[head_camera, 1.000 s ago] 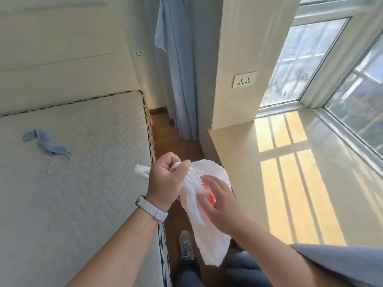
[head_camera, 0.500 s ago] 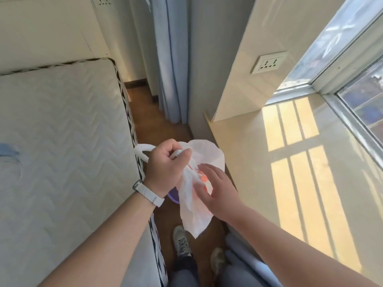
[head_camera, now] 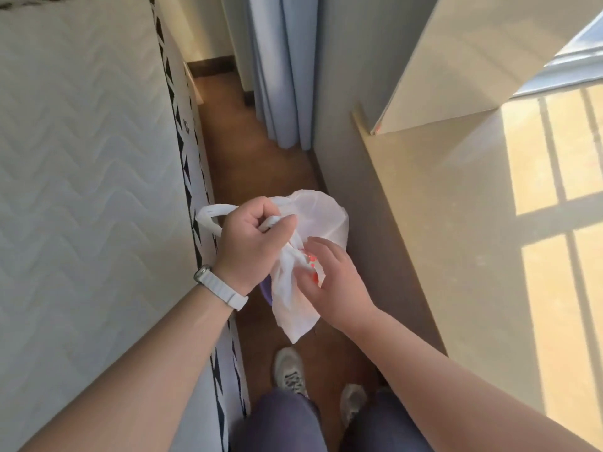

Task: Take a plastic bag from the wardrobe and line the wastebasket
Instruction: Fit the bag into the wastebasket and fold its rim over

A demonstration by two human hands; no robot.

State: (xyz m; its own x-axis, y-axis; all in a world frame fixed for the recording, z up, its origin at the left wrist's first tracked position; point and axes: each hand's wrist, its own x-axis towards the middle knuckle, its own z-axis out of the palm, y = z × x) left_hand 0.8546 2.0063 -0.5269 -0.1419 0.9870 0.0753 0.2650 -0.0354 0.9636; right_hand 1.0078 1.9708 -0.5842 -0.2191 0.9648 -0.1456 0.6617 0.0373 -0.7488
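Nearest, two shoes [head_camera: 288, 370] are seen on the wooden floor [head_camera: 248, 164], in the narrow passage between the bed [head_camera: 81, 158] and the window ledge [head_camera: 440, 223]. Above them the plastic bag [head_camera: 293, 314] is held in the air, crumpled. Its handles are gripped by the curled fingers of the left hand [head_camera: 251, 236]. The film is pinched by the right hand [head_camera: 332, 282], probably so that the mouth can be pulled open. A small purple edge [head_camera: 266, 291], mostly hidden under the bag, may be the wastebasket, but this cannot be told. Further away a curtain [head_camera: 284, 60] hangs.
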